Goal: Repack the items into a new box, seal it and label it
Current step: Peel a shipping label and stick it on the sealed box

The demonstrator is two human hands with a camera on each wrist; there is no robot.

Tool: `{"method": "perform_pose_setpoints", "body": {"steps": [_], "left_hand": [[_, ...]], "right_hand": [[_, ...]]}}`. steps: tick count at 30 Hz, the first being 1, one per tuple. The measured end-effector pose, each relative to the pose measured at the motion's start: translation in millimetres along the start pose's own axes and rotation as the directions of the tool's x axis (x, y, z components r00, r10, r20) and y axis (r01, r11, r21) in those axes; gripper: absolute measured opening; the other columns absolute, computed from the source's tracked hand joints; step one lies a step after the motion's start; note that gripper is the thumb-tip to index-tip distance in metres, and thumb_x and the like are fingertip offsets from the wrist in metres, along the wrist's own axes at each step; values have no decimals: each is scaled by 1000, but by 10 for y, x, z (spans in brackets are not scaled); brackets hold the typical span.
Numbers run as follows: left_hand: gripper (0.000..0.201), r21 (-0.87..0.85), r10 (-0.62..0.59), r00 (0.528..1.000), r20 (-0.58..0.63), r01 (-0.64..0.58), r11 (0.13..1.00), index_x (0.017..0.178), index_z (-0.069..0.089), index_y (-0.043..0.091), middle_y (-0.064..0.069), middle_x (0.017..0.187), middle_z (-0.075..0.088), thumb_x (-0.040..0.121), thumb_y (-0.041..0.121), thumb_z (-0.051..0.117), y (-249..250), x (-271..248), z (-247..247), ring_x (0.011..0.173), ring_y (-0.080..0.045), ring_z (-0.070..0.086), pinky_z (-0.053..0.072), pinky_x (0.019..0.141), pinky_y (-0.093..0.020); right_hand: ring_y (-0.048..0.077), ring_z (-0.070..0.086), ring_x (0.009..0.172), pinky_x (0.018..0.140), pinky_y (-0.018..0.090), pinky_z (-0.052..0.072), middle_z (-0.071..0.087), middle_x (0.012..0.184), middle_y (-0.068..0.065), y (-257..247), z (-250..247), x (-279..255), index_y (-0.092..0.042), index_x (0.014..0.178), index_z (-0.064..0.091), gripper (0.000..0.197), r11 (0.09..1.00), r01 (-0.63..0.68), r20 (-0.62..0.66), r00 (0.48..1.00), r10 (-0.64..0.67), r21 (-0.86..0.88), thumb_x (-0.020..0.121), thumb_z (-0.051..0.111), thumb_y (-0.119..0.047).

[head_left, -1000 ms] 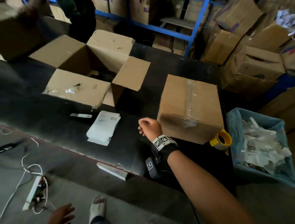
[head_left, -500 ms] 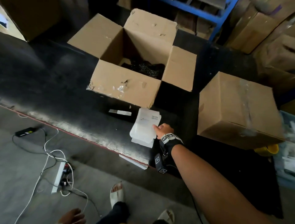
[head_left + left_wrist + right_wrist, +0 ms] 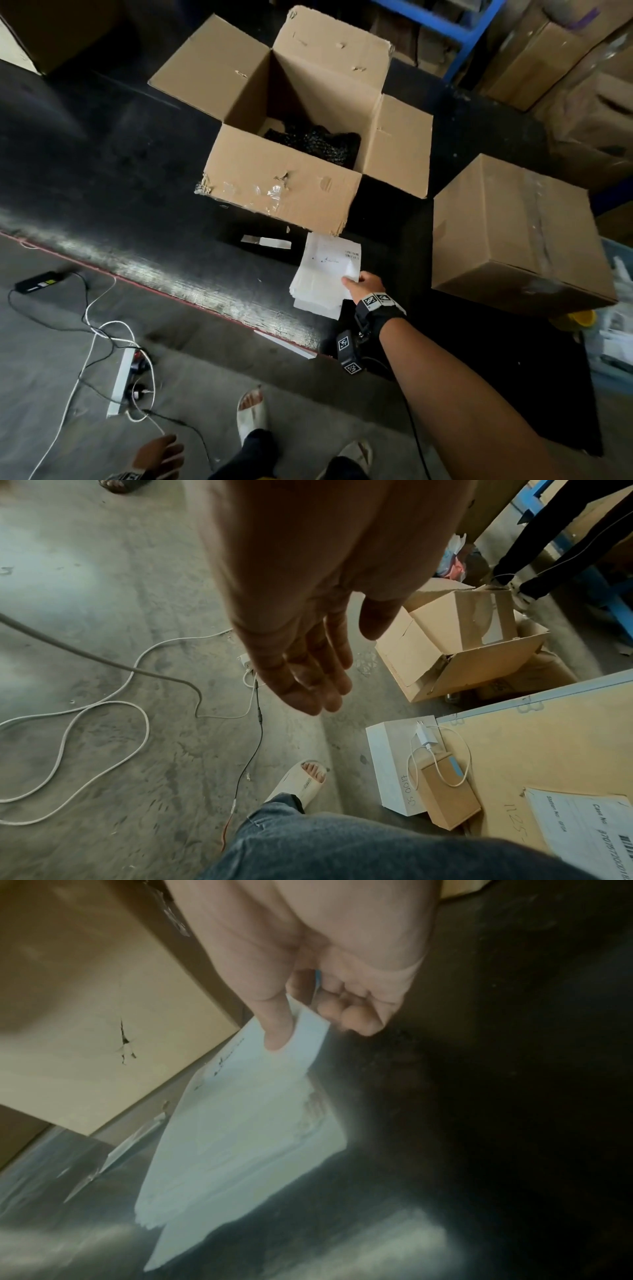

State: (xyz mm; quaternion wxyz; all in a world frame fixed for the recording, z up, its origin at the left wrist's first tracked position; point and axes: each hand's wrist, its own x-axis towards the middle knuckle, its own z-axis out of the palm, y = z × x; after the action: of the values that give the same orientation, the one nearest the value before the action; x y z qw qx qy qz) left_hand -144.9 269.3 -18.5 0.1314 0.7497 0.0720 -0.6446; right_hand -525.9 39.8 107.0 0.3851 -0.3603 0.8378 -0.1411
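1. The labels are thin white paper sheets in a stack. The top sheet has small black print and a barcode near one corner. The stack lies on the black table, just at 6 o'clock from the open box.
2. The open box is brown cardboard with all four flaps folded out. Its near flap is torn and has bits of old clear tape on it. Something black and bumpy sits inside at the bottom; it may be bubble wrap, but the view is too dark to be sure.
3. The closed box is brown too, with clear tape along its top. It stands on the table at 3 o'clock from the open box.
4. Count: two boxes on the table, one stack of labels, one small white strip lying at 9 o'clock from the stack, and one yellow tape roll peeking out at 6 o'clock from the closed box.
5. The right hand is at the 3 o'clock edge of the stack. Its thumb presses on top of a sheet's corner and the curled fingers are tucked under, so it pinches the labels.
6. The left hand hangs low over the floor. Its fingers are straight and loose, and it holds nothing.
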Motion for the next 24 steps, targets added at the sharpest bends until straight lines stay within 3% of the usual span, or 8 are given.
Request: {"method": "perform_pose_setpoints", "body": {"steps": [3,6,8,12,14,18,22,24], "left_hand": [[41,-6,25,1000,5,-25,1000,128,45,-9,-28,134,45,101,20,36,20,3,10,85,-36,48,33,80,-45],[41,24,46,999,-18,-46,999,134,42,-7,-29,139,43,101,17,36,42,-36,73,86,-35,48,32,82,-45],[39,101,56,998,-17,-54,993,132,45,-6,-29,137,45,100,15,39,27,-32,113,89,-35,49,33,82,-44],[26,173,117,993,-22,-111,979,114,55,-1,-21,117,55,98,17,45,20,-125,296,84,-32,52,36,78,-40],[26,196,161,987,-25,-153,969,114,56,1,-18,109,56,97,19,46,13,-226,451,79,-29,53,36,74,-36],[21,217,322,947,20,-318,923,110,56,7,-16,99,58,97,18,45,22,-537,911,69,-26,51,34,63,-28],[19,300,442,884,154,-468,831,97,61,3,-15,93,63,97,15,46,105,-1120,1551,67,-25,54,37,59,-25],[20,343,514,820,254,-573,744,88,63,0,-14,84,66,96,12,48,169,-1497,1963,58,-21,56,40,49,-22]], "right_hand": [[22,60,83,73,29,47,59,86,1,3,-77,-35,-9,96,60,24,999,12,-17,1000,-11,40,81,70,-26],[26,55,82,70,29,42,56,83,6,-10,-175,-39,-7,85,58,15,1000,10,-15,1000,-10,15,89,56,-22],[31,59,82,70,32,45,60,81,12,-5,-269,-34,-4,79,59,25,999,-12,9,1000,12,-39,92,47,-21],[35,68,92,79,36,53,68,90,18,149,-487,-6,1,90,67,30,996,-17,63,998,23,-87,88,46,-19],[33,68,82,73,35,52,69,85,16,232,-597,20,-3,87,68,28,997,11,72,997,-5,-77,88,46,-20],[16,54,48,46,25,41,58,63,1,367,-912,-16,-18,69,57,23,987,112,32,993,-116,112,90,56,-26],[16,53,49,39,20,42,63,76,5,434,-1364,-114,-13,85,64,16,940,252,7,965,-261,228,91,58,-26],[14,53,53,37,18,43,65,83,6,470,-1667,-145,-11,90,65,17,909,320,-21,945,-327,268,91,59,-26]]}}
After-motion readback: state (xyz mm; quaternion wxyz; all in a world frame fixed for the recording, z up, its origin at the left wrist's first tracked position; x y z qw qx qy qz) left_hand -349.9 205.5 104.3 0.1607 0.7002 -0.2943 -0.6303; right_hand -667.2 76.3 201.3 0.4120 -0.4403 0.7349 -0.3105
